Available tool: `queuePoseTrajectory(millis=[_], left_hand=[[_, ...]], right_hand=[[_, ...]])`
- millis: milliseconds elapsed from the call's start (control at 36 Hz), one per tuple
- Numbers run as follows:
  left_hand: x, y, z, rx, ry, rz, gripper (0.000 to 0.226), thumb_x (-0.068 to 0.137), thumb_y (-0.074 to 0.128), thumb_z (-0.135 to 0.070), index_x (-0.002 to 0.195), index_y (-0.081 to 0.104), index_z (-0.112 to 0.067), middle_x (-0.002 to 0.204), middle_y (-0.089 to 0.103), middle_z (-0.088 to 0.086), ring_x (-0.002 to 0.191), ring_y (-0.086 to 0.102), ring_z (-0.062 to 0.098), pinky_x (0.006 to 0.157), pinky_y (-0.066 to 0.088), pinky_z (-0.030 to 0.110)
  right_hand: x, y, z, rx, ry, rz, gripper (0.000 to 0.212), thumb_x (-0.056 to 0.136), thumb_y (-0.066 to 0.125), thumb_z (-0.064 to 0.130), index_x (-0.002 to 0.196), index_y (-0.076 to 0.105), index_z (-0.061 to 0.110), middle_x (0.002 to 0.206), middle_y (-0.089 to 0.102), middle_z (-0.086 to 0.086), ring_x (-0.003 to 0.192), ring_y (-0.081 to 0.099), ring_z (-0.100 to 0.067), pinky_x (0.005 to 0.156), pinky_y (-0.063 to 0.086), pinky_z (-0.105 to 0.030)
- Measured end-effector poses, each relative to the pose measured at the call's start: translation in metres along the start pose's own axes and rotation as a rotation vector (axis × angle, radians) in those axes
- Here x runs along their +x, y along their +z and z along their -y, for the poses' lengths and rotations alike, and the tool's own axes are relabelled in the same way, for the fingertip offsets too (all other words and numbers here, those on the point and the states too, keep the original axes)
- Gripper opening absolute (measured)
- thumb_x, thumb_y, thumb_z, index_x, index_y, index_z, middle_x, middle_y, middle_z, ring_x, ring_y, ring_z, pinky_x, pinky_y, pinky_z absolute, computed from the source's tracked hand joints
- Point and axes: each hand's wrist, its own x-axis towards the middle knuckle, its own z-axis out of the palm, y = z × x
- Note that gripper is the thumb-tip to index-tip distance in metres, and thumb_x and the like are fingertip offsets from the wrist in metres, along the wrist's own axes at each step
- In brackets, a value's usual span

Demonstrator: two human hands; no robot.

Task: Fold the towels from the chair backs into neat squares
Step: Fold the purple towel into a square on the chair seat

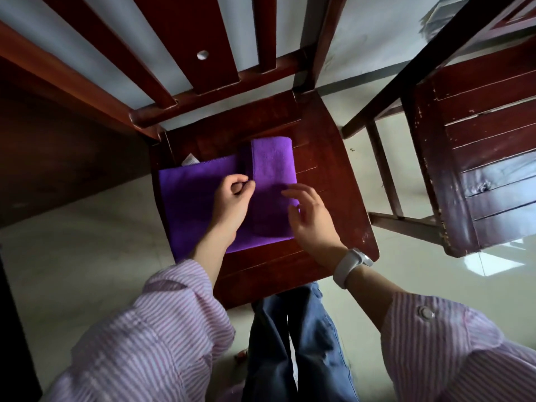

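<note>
A purple towel (pixel 191 195) lies on the seat of a dark red wooden chair (pixel 327 158). Its left part is spread flat and hangs slightly over the seat's left edge. Its right part is folded over into a thicker strip (pixel 272 163) running front to back. A white label (pixel 190 160) sticks out at the towel's far left edge. My left hand (pixel 232 198) hovers over the middle of the towel with fingers curled, at the edge of the folded strip; whether it pinches the cloth is unclear. My right hand (pixel 310 213) is over the strip's right side, fingers relaxed and spread.
The chair's slatted back (pixel 203 71) rises beyond the seat. A second wooden chair (pixel 475 158) stands to the right, with pale tiled floor (pixel 87 242) around both. A dark wooden surface (pixel 58 146) lies at the left. My legs in blue jeans are below the seat's front edge.
</note>
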Motion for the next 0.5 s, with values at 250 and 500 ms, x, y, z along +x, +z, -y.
queuePoseTrajectory(millis=[250, 500], left_hand=[[0.011, 0.023, -0.014, 0.234, 0.052, -0.105, 0.025, 0.078, 0.070, -0.024, 0.096, 0.068, -0.006, 0.099, 0.070, 0.012, 0.096, 0.063, 0.026, 0.086, 0.049, 0.033], [0.010, 0.021, -0.018, 0.296, 0.044, -0.123, 0.024, 0.081, 0.065, -0.018, 0.100, 0.067, -0.003, 0.103, 0.069, 0.014, 0.098, 0.062, 0.028, 0.086, 0.047, 0.032]], right_hand=[[0.007, -0.006, -0.004, -0.065, 0.010, 0.009, 0.043, 0.075, 0.036, 0.007, 0.110, 0.061, 0.003, 0.120, 0.056, -0.012, 0.103, 0.055, -0.030, 0.092, 0.045, -0.038], [0.007, -0.004, -0.005, -0.100, 0.015, -0.039, 0.044, 0.078, 0.035, 0.007, 0.115, 0.058, -0.002, 0.122, 0.053, -0.017, 0.114, 0.050, -0.031, 0.100, 0.039, -0.034]])
